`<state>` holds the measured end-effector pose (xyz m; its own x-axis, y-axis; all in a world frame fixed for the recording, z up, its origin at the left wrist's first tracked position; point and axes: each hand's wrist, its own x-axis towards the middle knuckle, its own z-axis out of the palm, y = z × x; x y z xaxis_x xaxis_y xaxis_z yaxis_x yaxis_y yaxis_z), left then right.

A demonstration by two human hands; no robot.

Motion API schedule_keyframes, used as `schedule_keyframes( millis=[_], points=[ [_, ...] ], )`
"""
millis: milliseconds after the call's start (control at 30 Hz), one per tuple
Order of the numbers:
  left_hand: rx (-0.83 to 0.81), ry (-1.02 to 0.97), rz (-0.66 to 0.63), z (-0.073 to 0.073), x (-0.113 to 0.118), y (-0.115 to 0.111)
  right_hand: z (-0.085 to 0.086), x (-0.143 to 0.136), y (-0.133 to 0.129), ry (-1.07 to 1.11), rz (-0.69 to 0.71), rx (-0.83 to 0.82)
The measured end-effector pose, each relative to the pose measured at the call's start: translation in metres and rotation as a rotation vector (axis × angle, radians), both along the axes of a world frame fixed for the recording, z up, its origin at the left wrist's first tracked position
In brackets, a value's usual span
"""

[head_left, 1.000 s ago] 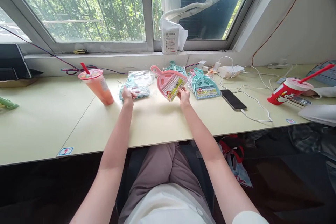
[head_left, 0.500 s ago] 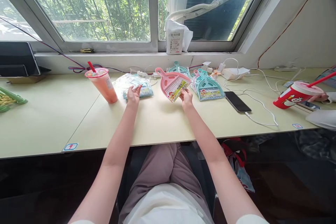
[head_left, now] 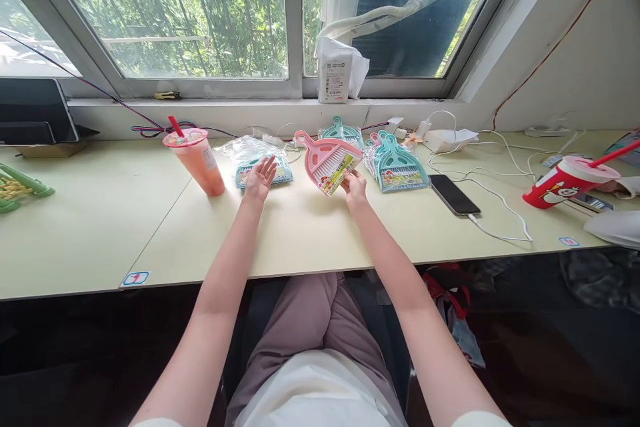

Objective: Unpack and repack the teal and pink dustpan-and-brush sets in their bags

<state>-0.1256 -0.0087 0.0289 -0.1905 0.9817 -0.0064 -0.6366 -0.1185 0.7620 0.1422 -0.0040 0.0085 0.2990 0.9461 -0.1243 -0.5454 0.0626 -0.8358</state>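
Right hand (head_left: pixel 355 188) gripped pink dustpan (head_left: pixel 320 155), not yet set down; left hand (head_left: pixel 261 179) open, empty, near bagged pack (head_left: pixel 282 172). Teal dustpans (head_left: pixel 397 163) already lay piled right.

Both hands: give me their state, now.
Left hand: open, holding nothing.
Right hand: closed, holding the pink dustpan-and-brush set by its edge.

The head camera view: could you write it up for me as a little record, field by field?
Right hand: the right hand grips the pink dustpan by its lower edge
Left hand: the left hand is open, palm up, beside the wrapped teal pack
Right of the pink one: teal dustpan, then phone
Drinks: peach-coloured cup at left, red cup at far right
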Motion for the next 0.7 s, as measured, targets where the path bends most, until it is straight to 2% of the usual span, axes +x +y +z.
schedule_keyframes(
  millis=[133,300,367,467,633,700],
  points=[
    [0.014,0.200,-0.155,-0.004,0.009,0.001,0.002,-0.001,-0.001,0.006,-0.012,0.023],
    [0.065,0.432,-0.340,-0.007,0.051,-0.007,0.005,0.000,-0.001,-0.027,0.060,0.103],
    [0.089,0.479,-0.333,-0.009,0.065,-0.010,0.005,0.000,0.000,-0.090,0.147,0.128],
    [0.065,0.505,-0.165,-0.012,0.071,-0.011,0.004,0.000,0.004,-0.307,0.212,0.079],
    [0.171,0.591,0.253,-0.013,0.060,-0.004,0.001,0.011,0.005,-1.121,-0.030,-0.054],
    [0.171,0.665,0.366,-0.013,0.056,-0.003,0.001,0.019,0.003,-1.433,-0.088,-0.106]
  ],
)
